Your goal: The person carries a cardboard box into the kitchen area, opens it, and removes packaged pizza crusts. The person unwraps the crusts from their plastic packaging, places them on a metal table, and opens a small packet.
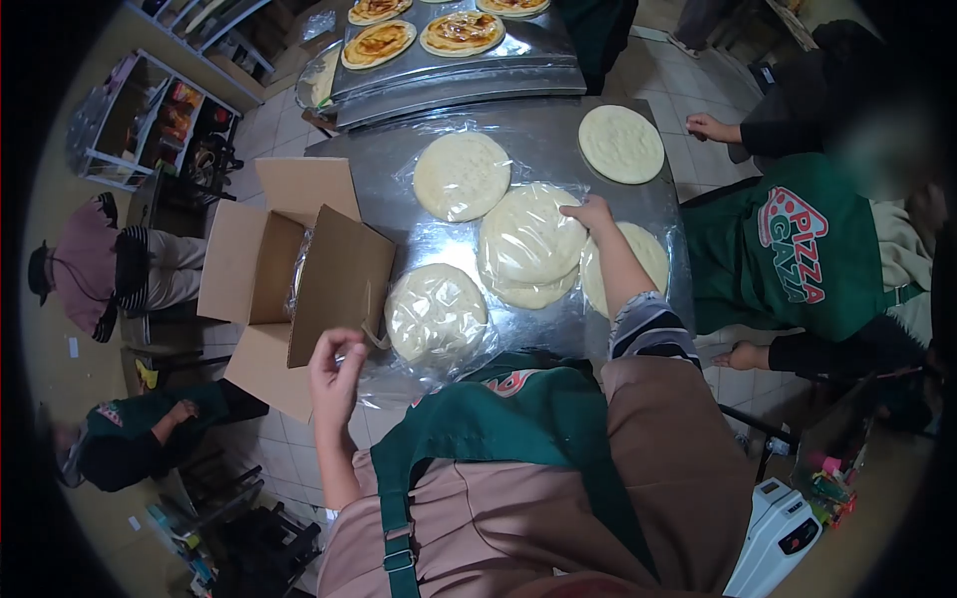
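My right hand [592,214] is closed on the right edge of a plastic-wrapped dough round [533,234], which lies over another round on the metal table [399,169]. My left hand [337,367] is raised beside the box's near side, its fingers curled; whether it pinches anything is unclear. Near it lies a wrapped dough round [436,314]. Another wrapped one [462,177] is at the upper left of the stack. A bare-looking round [620,145] sits at the far right, and one more [643,264] is partly under my right forearm.
An open cardboard box [339,289] with plastic inside stands at the table's left. Beyond the table, a tray [454,85] holds several topped pizzas. A person in a green apron [797,244] stands at the right; others are at the left. A shelf [150,120] is at the upper left.
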Demonstrator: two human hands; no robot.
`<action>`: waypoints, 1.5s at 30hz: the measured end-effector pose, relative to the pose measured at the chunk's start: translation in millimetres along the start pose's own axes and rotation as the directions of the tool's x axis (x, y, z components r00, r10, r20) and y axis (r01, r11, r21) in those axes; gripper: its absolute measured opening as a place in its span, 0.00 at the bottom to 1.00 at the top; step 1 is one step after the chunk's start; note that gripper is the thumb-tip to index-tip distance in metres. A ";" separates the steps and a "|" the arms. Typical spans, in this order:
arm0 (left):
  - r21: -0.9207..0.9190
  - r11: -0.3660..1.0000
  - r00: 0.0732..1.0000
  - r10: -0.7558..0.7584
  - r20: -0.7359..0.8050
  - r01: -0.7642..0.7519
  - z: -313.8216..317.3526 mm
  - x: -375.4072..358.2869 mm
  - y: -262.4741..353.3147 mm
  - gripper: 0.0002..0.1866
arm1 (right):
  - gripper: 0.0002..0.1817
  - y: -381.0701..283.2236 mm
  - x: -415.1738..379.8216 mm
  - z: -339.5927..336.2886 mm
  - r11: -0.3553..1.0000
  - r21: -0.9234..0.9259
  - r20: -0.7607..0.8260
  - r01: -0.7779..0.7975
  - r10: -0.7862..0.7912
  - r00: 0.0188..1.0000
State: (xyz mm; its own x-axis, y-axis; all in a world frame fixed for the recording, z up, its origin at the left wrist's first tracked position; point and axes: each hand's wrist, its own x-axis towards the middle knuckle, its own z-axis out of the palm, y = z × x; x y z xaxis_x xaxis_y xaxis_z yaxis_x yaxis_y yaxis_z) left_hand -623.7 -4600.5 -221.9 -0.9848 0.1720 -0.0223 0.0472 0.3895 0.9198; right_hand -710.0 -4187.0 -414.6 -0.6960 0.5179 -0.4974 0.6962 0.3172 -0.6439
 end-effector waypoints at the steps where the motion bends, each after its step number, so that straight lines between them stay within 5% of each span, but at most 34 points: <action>1: -0.047 0.999 1.000 0.018 -0.007 -0.018 9.2 4.5 3.3 0.13 | 0.41 -2.9 0.6 -5.0 0.987 0.157 0.192 -0.047 0.016 0.981; 5: -0.191 0.980 0.965 0.108 0.239 -0.062 31.6 27.5 -6.1 0.24 | 0.36 -25.3 -18.7 -15.3 0.908 0.391 0.173 0.151 -0.234 0.957; 7: -0.322 0.863 0.828 -0.176 0.532 0.390 42.6 39.4 3.5 0.38 | 0.31 -63.6 -86.2 -36.5 0.710 0.567 0.113 0.417 -0.569 0.815; 8: -0.173 0.907 0.781 -0.218 0.585 0.383 51.2 47.3 4.4 0.47 | 0.29 -78.7 -119.1 -45.6 0.718 0.410 0.074 0.562 -0.641 0.764; 9: -0.222 0.878 0.764 -0.216 0.608 0.425 60.4 53.6 8.8 0.47 | 0.28 -89.8 -149.0 -51.8 0.694 0.233 0.050 0.682 -0.709 0.704; 11: -0.268 0.846 0.748 -0.207 0.631 0.461 75.0 69.2 7.9 0.48 | 0.27 -97.0 -191.0 -50.2 0.301 -0.159 0.053 0.940 -0.948 0.313; 12: -0.444 0.708 0.716 -0.126 0.686 0.550 82.8 80.8 -1.3 0.47 | 0.23 -96.8 -207.7 -44.4 0.078 -0.414 0.110 0.907 -0.985 0.135; 13: -0.576 0.524 0.691 -0.032 0.722 0.627 88.6 87.7 13.5 0.47 | 0.22 -100.5 -228.4 -43.8 -0.020 -0.464 0.200 0.886 -0.976 0.083; 14: -0.678 0.349 0.762 -0.341 0.551 0.647 101.2 83.8 34.0 0.37 | 0.23 -97.8 -238.0 -35.8 -0.089 -0.473 0.254 0.876 -0.966 0.039; 17: -0.681 0.470 0.825 -0.259 0.502 0.562 105.1 99.7 8.5 0.25 | 0.23 -93.7 -254.5 -33.0 -0.057 -0.401 0.283 0.914 -0.957 0.064; 20: -0.584 0.503 0.734 -0.164 0.659 0.637 98.7 100.1 5.3 0.21 | 0.23 -92.3 -259.0 -53.3 0.066 -0.272 0.354 0.960 -0.921 0.163; 22: -0.666 0.418 0.734 0.000 0.680 0.617 97.1 95.5 4.1 0.23 | 0.28 -86.2 -254.7 -64.2 0.190 -0.287 0.260 0.939 -0.928 0.267; 24: -0.646 0.463 0.738 -0.026 0.675 0.607 93.7 93.0 8.1 0.31 | 0.27 -81.1 -247.2 -73.2 0.228 -0.400 0.223 0.888 -0.915 0.335; 26: -0.616 0.546 0.731 0.009 0.683 0.569 87.1 85.7 22.1 0.32 | 0.26 -79.9 -238.8 -79.2 0.400 -0.507 -0.058 0.764 -0.900 0.433; 30: -0.489 0.733 0.715 0.004 0.699 0.473 82.9 78.9 38.0 0.28 | 0.24 -92.7 -221.0 -80.1 0.460 -0.494 -0.215 0.738 -0.887 0.410; 33: -0.435 0.810 0.669 0.073 0.740 0.393 86.9 73.6 55.2 0.31 | 0.21 -126.6 -229.9 -68.5 0.318 -0.251 -0.285 0.914 -0.927 0.244; 36: -0.389 0.864 0.599 0.135 0.789 0.319 87.8 75.7 60.7 0.31 | 0.22 -150.0 -240.5 -60.1 0.301 -0.055 -0.281 0.952 -0.920 0.275; 38: -0.367 0.901 0.581 0.173 0.795 0.233 88.2 76.0 58.0 0.31 | 0.19 -158.9 -242.6 -58.2 0.256 -0.086 -0.302 0.963 -0.928 0.219; 45: -0.153 0.984 0.625 0.178 0.760 -0.095 80.6 72.2 66.2 0.29 | 0.11 -164.3 -250.3 -61.3 0.332 0.001 -0.189 0.943 -0.926 0.326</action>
State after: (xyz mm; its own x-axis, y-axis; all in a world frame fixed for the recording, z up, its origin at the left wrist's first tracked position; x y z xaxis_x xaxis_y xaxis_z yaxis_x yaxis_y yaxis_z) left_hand -678.3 -4489.4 -194.2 -0.4804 0.8645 -0.1477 0.1140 0.2286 0.9668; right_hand -639.4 -4320.1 -148.7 -0.8386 0.0252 0.5442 -0.4258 0.5928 -0.6836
